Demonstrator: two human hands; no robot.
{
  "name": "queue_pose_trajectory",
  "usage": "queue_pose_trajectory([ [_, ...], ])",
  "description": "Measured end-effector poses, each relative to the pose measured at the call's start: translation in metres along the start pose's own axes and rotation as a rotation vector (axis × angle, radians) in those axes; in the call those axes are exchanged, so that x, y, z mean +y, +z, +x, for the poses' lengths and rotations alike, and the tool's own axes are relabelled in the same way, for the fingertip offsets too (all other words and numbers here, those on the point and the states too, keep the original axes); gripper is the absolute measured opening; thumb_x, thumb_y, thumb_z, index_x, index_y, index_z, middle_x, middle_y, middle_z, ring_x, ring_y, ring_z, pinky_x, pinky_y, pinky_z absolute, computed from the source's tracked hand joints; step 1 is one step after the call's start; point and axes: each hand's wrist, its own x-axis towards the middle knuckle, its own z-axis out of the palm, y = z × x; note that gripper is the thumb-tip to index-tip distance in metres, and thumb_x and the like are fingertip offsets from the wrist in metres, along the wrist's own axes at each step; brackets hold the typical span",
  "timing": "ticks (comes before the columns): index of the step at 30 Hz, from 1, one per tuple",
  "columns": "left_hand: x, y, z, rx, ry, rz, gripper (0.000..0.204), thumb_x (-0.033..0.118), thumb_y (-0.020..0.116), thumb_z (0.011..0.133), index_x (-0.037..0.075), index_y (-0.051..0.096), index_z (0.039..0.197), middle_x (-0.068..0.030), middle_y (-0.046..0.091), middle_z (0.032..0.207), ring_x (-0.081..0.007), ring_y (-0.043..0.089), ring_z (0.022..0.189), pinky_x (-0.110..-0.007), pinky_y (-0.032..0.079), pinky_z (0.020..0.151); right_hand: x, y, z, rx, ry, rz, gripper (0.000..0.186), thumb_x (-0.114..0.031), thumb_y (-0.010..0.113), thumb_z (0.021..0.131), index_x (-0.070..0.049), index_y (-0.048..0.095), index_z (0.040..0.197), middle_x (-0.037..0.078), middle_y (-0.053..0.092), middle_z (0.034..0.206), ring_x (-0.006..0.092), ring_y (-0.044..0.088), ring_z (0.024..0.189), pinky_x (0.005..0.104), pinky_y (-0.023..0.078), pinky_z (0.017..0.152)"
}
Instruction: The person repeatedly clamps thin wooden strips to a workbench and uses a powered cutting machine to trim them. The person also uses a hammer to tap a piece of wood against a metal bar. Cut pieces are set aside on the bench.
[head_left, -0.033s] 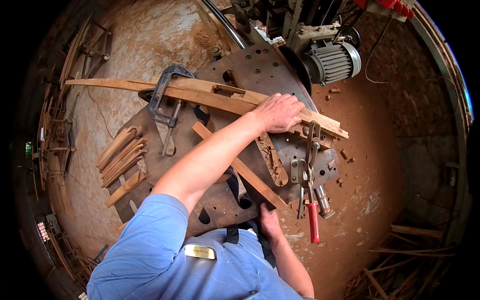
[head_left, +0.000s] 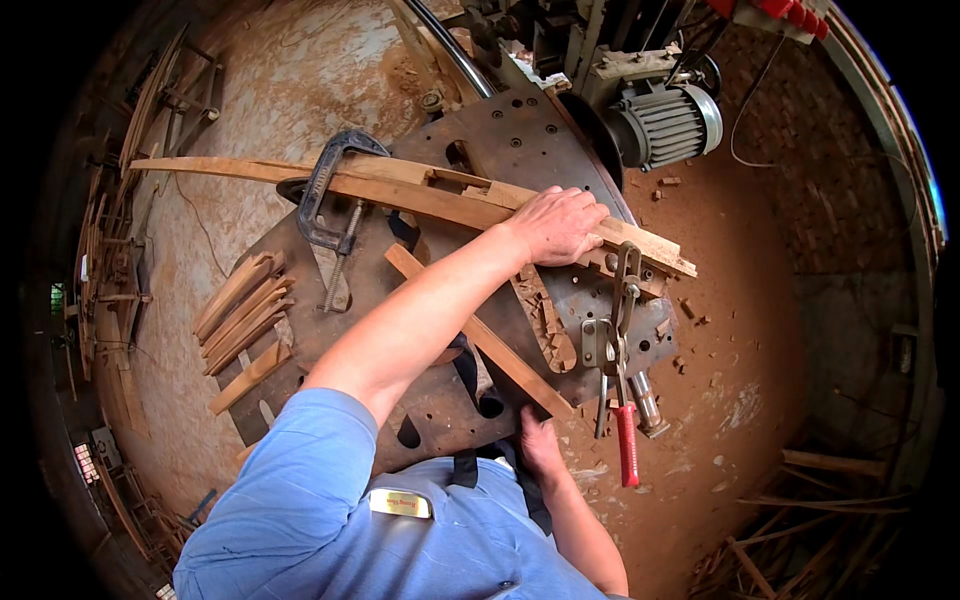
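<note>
My left hand (head_left: 562, 226) reaches across a metal machine table (head_left: 440, 400) and is curled over a long wooden bar (head_left: 430, 200). Its fingertips are partly hidden behind the wood. A black C-clamp (head_left: 318, 195) grips the bar further left, and a toggle clamp with a red handle (head_left: 626, 445) stands just right of the hand. Low at the table's front edge is my right hand (head_left: 541, 445), by the near end of a loose wooden strip (head_left: 515, 365) lying slantwise. That hand's fingers are mostly hidden by the strip and table edge.
Several short wooden pieces (head_left: 245, 305) are stacked at the table's left side. Wood chips (head_left: 548, 325) fill a slot in the tabletop. A grey electric motor (head_left: 670, 125) stands beyond at the right. Scrap wood (head_left: 800, 530) lies on the floor, lower right.
</note>
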Motion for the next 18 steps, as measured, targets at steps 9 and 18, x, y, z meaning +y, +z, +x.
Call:
queue_pose_trajectory([
  [9,-0.001,-0.007,0.010,-0.216,-0.063,0.011,0.050,0.034,0.068,0.085,0.003,0.059,0.123,-0.0173,0.060,0.114,-0.0359,0.054,0.112,-0.046,0.046,0.094,0.003,-0.006,0.001,0.046,0.103,-0.199,0.050,-0.035,0.058,0.099,0.009,0.056,0.122,0.010,0.064,0.113,0.0190,0.056,0.103,0.0335,0.045,0.093],
  [18,0.011,-0.008,-0.009,-0.110,0.099,0.194,0.091,0.043,0.085,0.063,-0.001,0.049,0.134,-0.0189,0.057,0.121,-0.0351,0.054,0.113,-0.044,0.044,0.100,-0.018,-0.001,0.001,-0.016,-0.046,-0.258,0.042,-0.027,0.060,0.098,0.003,0.055,0.127,0.010,0.062,0.120,0.0202,0.054,0.113,0.0326,0.041,0.100],
])
